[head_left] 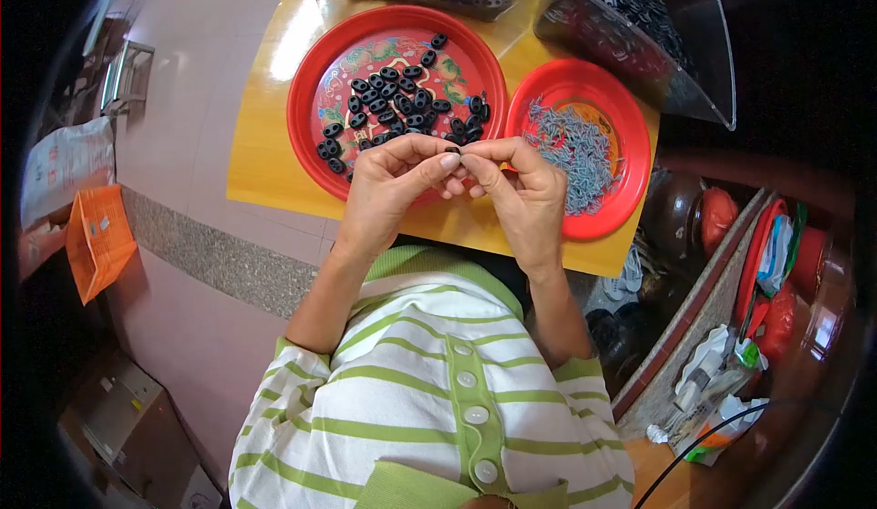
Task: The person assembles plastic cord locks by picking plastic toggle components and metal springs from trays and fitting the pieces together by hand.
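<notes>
My left hand (402,171) and my right hand (516,185) meet at the table's near side, thumbs and forefingers pinched together. Between their fingertips is a small black plastic piece (452,151), mostly covered, so its holes do not show. Whether a pin is also held there I cannot tell. Just beyond my left hand, a large red patterned tray (306,107) carries many black oval pieces (402,102) with two holes each. Close to my right hand stands a smaller red dish (630,148) with a heap of thin grey metal pins or screws (575,162).
Two clear plastic bins (694,89) of dark small parts stand at the table's far side. The yellow tabletop (260,157) ends near my body. On the right are a ledge with packets (713,376) and a black cable (703,436); an orange bag (99,239) is at left.
</notes>
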`<state>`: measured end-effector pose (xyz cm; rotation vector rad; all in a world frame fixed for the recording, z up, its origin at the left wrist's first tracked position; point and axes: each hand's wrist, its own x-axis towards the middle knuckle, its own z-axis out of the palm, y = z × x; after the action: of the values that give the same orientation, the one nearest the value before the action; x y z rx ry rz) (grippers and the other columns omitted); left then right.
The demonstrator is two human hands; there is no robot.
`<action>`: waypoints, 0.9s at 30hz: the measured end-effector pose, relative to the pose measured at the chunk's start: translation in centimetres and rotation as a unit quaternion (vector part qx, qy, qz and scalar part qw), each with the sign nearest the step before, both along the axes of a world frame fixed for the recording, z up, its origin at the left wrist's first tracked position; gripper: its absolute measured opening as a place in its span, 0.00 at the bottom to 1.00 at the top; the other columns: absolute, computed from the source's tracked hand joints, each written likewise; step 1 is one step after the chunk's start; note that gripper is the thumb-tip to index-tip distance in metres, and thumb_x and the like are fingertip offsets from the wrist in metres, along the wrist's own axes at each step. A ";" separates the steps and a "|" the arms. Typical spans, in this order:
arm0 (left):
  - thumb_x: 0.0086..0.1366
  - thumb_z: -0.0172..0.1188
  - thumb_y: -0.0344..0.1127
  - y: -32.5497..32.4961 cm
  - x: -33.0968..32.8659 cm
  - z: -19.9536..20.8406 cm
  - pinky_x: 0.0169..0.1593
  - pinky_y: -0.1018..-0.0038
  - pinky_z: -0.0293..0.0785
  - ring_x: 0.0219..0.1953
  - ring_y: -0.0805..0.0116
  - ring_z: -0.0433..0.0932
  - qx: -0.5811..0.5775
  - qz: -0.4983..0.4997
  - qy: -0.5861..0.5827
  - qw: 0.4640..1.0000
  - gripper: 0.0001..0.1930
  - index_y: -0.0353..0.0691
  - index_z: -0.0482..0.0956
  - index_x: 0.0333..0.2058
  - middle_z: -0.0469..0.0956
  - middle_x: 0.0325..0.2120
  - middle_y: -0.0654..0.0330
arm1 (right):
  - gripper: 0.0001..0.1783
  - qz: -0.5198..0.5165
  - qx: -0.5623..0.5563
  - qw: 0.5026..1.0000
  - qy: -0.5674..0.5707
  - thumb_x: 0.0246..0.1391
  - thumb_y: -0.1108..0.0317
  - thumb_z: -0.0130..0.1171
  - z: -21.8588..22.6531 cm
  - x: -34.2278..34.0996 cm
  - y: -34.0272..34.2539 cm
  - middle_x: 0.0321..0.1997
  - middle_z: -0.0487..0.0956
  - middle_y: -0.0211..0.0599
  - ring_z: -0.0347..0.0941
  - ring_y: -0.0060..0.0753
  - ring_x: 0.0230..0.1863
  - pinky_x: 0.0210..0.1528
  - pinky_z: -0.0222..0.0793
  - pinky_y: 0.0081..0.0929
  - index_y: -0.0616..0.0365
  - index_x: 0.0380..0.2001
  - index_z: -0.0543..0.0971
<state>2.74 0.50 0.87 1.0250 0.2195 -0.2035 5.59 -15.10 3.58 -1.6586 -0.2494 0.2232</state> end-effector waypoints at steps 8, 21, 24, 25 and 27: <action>0.61 0.58 0.30 1.4 -0.5 -0.7 0.33 0.83 0.74 0.29 0.77 0.77 0.027 -0.009 0.024 0.999 0.07 0.32 0.77 0.36 0.79 0.27 0.60 | 0.05 0.021 -0.013 0.998 0.063 0.53 0.71 0.59 -1.6 -0.1 0.6 0.27 0.79 0.29 0.72 0.13 0.27 0.27 0.68 0.14 0.61 0.32 0.78; 0.58 0.60 0.28 1.7 -1.7 -2.5 0.27 0.87 0.67 0.25 0.86 0.70 0.158 -0.073 -0.079 0.982 0.06 0.31 0.77 0.32 0.75 0.23 0.68 | 0.06 0.015 -0.362 0.898 -0.248 0.47 0.68 0.60 -3.2 5.7 2.4 0.30 0.77 0.39 0.74 0.43 0.32 0.33 0.68 0.35 0.58 0.29 0.78; 0.58 0.60 0.28 2.0 -1.8 -3.0 0.27 0.86 0.67 0.24 0.85 0.70 0.160 -0.090 -0.066 0.981 0.06 0.31 0.77 0.32 0.75 0.22 0.67 | 0.08 0.014 -0.377 0.886 -0.269 0.47 0.67 0.61 -3.1 6.0 3.1 0.30 0.77 0.38 0.75 0.41 0.31 0.32 0.68 0.33 0.58 0.30 0.78; 0.58 0.60 0.28 2.0 -1.8 -3.0 0.27 0.86 0.67 0.24 0.85 0.70 0.160 -0.088 -0.065 0.981 0.06 0.31 0.77 0.32 0.75 0.22 0.67 | 0.08 0.019 -0.371 0.888 -0.270 0.47 0.67 0.61 -3.1 6.0 3.3 0.30 0.77 0.37 0.75 0.41 0.31 0.31 0.69 0.33 0.58 0.31 0.78; 0.58 0.60 0.28 2.0 -1.8 -2.9 0.26 0.86 0.67 0.24 0.85 0.70 0.154 -0.084 -0.073 0.982 0.06 0.31 0.77 0.32 0.75 0.22 0.67 | 0.08 0.034 -0.360 0.899 -0.246 0.47 0.66 0.61 -3.1 6.0 3.7 0.31 0.76 0.37 0.74 0.41 0.34 0.34 0.69 0.35 0.57 0.31 0.78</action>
<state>0.93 2.51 -2.07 1.3634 0.0294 -0.2504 11.56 -11.44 0.49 -2.4374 -0.6684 -0.0776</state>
